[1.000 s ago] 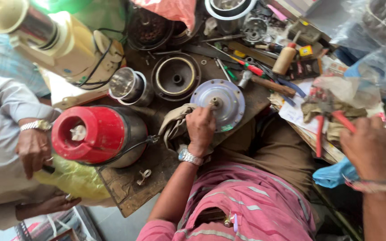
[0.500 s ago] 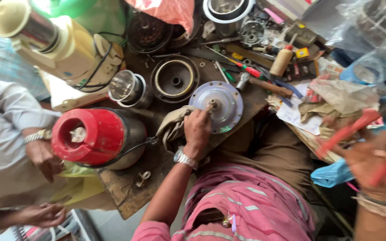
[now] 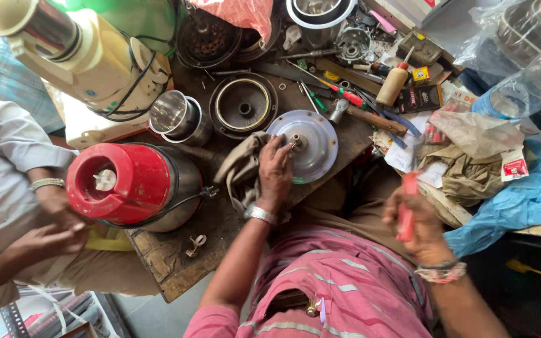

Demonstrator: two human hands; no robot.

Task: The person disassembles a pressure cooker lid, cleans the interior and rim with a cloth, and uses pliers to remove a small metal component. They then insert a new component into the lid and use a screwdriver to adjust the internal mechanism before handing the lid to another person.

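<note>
Left hand [image 3: 275, 172] presses a tan rag [image 3: 240, 168] against the round metal disc [image 3: 305, 145], fingers clenched on the cloth beside the disc's central shaft. The disc overhangs the near edge of the wooden bench [image 3: 176, 266]. Right hand [image 3: 417, 222] grasps a red-handled tool [image 3: 406, 206] off the bench, right of the disc. A red-topped mixer base [image 3: 129, 183] crowds the left side; a hammer [image 3: 367, 117] lies beyond.

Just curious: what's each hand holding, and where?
Left hand presses a round metal disc near its centre shaft. Right hand grips a red tool handle mid-length.
</note>
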